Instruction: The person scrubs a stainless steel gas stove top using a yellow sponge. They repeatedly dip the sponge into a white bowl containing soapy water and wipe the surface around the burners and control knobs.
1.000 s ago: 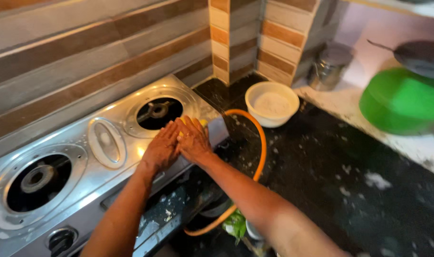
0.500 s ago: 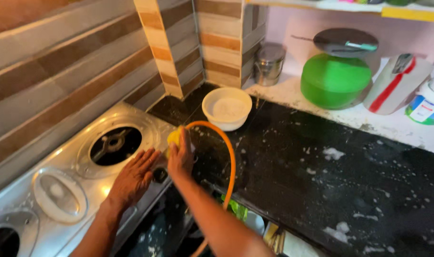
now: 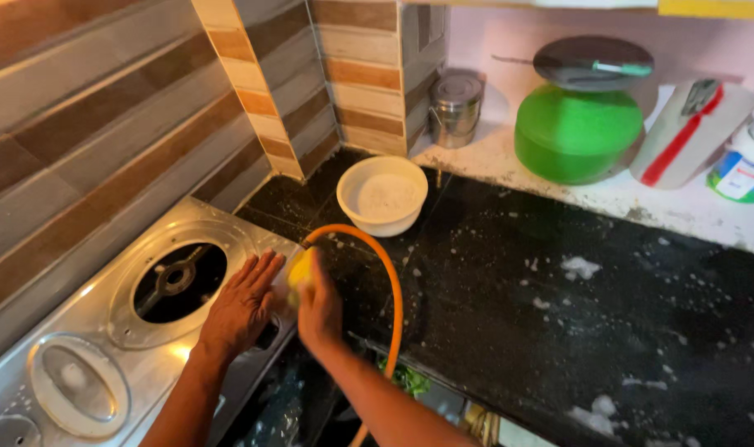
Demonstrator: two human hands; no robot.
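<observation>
Scrubbing the end of the stainless-steel two-burner gas stove (image 3: 104, 348), my right hand (image 3: 317, 308) is closed around a yellow sponge (image 3: 299, 269) and presses it against the stove's right-hand edge, beside the open round burner well (image 3: 178, 281). A second ago both my hands were together on the stove top just in front of that burner; since then the right hand has moved off to the stove's outer rim, and my view has swung away from the stove toward the counter. My left hand (image 3: 243, 305) lies flat and open on the steel, fingers spread, holding nothing and steadying the stove next to the burner well. From this I judge that the cleaning has passed from the top surface to the side edge, with the flat part near the burner already gone over.

An orange rubber gas hose (image 3: 391, 285) loops up from the stove's right end, arching just behind the sponge hand. Beyond the stove sits a cream plastic bowl (image 3: 383, 195) with white powder in it, on the black stone counter (image 3: 559, 331), which is flecked with foam. Farther from the stove stand a small steel canister (image 3: 455, 108) and a green plastic tub (image 3: 577, 132) with a dark pan resting on top.
</observation>
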